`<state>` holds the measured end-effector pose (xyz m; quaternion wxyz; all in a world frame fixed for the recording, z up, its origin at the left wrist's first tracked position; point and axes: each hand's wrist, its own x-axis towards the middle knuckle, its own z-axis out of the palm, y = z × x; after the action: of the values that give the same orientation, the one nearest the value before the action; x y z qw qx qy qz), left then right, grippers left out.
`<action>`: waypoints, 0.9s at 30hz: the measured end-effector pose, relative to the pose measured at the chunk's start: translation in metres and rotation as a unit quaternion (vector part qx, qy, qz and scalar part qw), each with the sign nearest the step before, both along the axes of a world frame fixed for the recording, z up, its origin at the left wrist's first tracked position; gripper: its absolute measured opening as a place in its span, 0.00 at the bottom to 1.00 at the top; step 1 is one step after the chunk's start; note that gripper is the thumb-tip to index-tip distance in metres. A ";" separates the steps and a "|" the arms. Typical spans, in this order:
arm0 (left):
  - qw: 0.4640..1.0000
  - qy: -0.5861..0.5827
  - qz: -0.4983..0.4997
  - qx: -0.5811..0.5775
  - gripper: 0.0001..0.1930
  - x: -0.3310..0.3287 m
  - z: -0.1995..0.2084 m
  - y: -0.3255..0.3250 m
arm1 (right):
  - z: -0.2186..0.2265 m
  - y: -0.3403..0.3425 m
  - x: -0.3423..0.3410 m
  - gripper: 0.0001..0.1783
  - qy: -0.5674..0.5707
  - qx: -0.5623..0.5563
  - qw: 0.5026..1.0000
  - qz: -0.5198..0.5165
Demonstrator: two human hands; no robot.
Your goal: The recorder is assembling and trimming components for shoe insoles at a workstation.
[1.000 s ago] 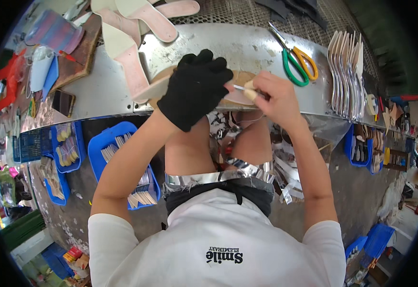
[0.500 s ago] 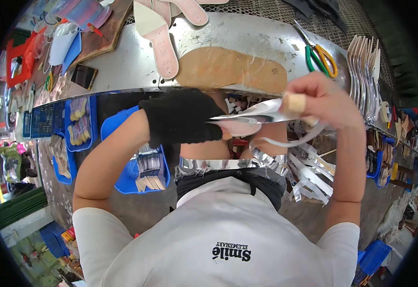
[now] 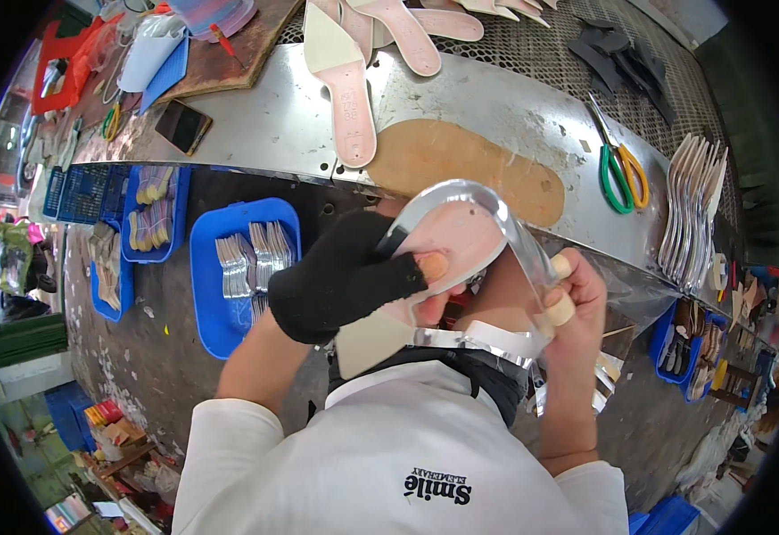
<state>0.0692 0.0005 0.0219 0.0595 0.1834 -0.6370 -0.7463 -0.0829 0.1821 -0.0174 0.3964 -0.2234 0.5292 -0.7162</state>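
My left hand, in a black glove with bare fingertips, grips a pink shoe insole over my lap. Its thumb presses on the pink face, and a pale cream end of the insole sticks out below the glove. A shiny silver strip curves around the rounded end of the insole. My right hand, with tan finger covers on some fingers, pinches the strip beside the insole's right edge. The strip's lower part loops near my waist.
On the metal bench lie a tan sole-shaped board, pink insoles, a phone and green-and-orange-handled scissors. Silver-edged insoles stand at right. A blue bin holds more at left.
The insole has turned so its pink face shows, with the strip now curved around its rounded end. My right hand has moved down and toward me; my left has turned, its thumb showing.
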 end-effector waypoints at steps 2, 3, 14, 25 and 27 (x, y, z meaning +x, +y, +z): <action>0.998 0.019 0.052 -0.014 0.12 -0.005 -0.003 0.001 | -0.007 -0.013 0.021 0.19 -0.006 -0.037 0.998 -0.052; 0.998 0.039 0.054 0.006 0.11 -0.007 -0.011 -0.001 | -0.007 -0.013 0.025 0.12 -0.027 -0.065 0.997 -0.037; 0.952 0.076 0.280 0.097 0.12 -0.042 -0.014 0.018 | 0.005 -0.047 0.028 0.08 0.201 0.025 0.972 -0.117; 0.956 0.056 0.288 -0.017 0.22 -0.053 -0.023 0.014 | -0.014 -0.066 0.014 0.11 0.509 0.008 0.833 -0.216; 0.952 0.080 0.293 -0.041 0.22 -0.052 -0.030 0.006 | -0.021 -0.068 0.009 0.10 0.520 -0.012 0.833 -0.187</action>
<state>0.0177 0.0066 -0.0081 0.3341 0.2988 -0.5782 -0.6818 -0.0736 0.1140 -0.0387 -0.0814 -0.4645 0.6803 -0.5611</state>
